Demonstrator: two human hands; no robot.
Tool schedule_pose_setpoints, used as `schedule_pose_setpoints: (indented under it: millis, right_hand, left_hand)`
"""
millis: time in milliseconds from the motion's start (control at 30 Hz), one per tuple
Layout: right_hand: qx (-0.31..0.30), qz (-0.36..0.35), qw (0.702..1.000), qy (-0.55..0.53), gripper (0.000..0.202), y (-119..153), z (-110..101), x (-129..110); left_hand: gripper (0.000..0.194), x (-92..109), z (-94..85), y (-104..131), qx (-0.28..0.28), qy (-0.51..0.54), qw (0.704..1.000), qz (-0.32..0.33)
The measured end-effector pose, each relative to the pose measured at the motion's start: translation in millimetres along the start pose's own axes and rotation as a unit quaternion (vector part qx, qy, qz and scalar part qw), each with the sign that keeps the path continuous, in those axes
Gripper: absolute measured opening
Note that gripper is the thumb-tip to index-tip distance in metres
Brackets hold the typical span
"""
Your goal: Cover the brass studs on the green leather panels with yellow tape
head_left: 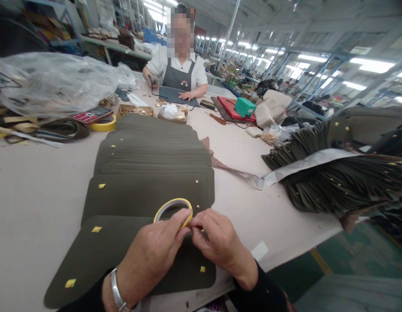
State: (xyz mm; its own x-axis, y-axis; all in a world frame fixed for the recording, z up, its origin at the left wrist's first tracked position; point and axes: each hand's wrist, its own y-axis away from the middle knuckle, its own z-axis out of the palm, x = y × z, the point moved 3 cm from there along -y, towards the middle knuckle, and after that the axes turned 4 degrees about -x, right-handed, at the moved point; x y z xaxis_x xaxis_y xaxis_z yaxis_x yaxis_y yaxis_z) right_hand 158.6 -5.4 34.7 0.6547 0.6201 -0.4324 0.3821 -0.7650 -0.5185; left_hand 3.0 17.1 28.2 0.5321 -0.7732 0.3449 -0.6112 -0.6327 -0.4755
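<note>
My left hand (pixel 152 245) grips a roll of yellow tape (pixel 173 203), its ring standing up from my fingers. Close against it, my right hand (pixel 217 236) is closed in a pinch at the roll's edge; any bit of tape between those fingertips is too small to make out. Both hands are over the nearest dark green panel (pixel 123 242), which bears small yellow tape pieces (pixel 70 283) near its corners. Behind it lies an overlapping row of similar panels (pixel 149 190); the front one of these shows small metal studs at its right end.
Across the table a person in an apron (pixel 178 73) has a hand on a dark panel. A second yellow tape roll (pixel 105 125) and a red phone (pixel 92 115) lie back left. Bundled dark panels (pixel 344 182) fill the right side. A green box (pixel 244 107) sits behind.
</note>
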Motion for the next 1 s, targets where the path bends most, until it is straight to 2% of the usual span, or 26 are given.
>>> schedule_pose_setpoints:
  millis: [167,233,267,333,400,467,533,567,633,733,867,1000]
  right_hand:
    - [0.041,0.028,0.999,0.021,0.015,8,6,1]
    - [0.056,0.086,0.995,-0.01,0.014,8,6,0]
    - [0.059,0.138,0.988,-0.046,0.013,7,7,0]
    - [0.049,0.266,0.949,-0.16,0.011,6,10,4]
    - [0.04,0.368,0.89,-0.266,0.01,6,16,12]
    - [0.057,0.42,0.851,-0.309,0.009,8,18,25]
    - [0.069,0.448,0.838,-0.304,0.011,11,18,43]
    - [0.058,0.457,0.836,-0.299,0.012,13,18,51]
    - [0.012,0.459,0.842,-0.285,0.016,15,17,63]
    - [-0.041,0.428,0.874,-0.227,0.019,12,12,67]
    - [-0.068,0.334,0.935,-0.099,0.014,1,7,59]
    - [-0.106,0.258,0.96,-0.008,0.014,-8,12,55]
  left_hand:
    - [0.02,1,3.1,-1,-0.038,0.004,0.999,0.018]
    - [0.022,0,3.6,-2,-0.04,0.003,0.999,0.017]
    - [0.023,0,3.6,-3,-0.035,0.001,0.999,0.017]
    - [0.022,1,3.1,-5,-0.015,0.001,1.0,0.017]
    - [0.02,3,2.5,-6,0.013,0.009,1.0,0.02]
    - [0.016,6,2.4,-5,0.039,0.018,0.999,0.024]
    - [0.013,9,4.9,-3,0.041,0.008,0.999,0.024]
    - [0.013,10,7.7,-2,0.024,-0.007,0.999,0.019]
    - [0.017,10,16.1,1,-0.037,-0.045,0.998,0.005]
    - [0.018,10,28.2,6,-0.12,-0.075,0.99,-0.003]
    - [0.013,9,33.6,7,-0.136,-0.066,0.989,0.005]
    - [0.011,7,33.1,6,-0.145,-0.051,0.988,-0.002]
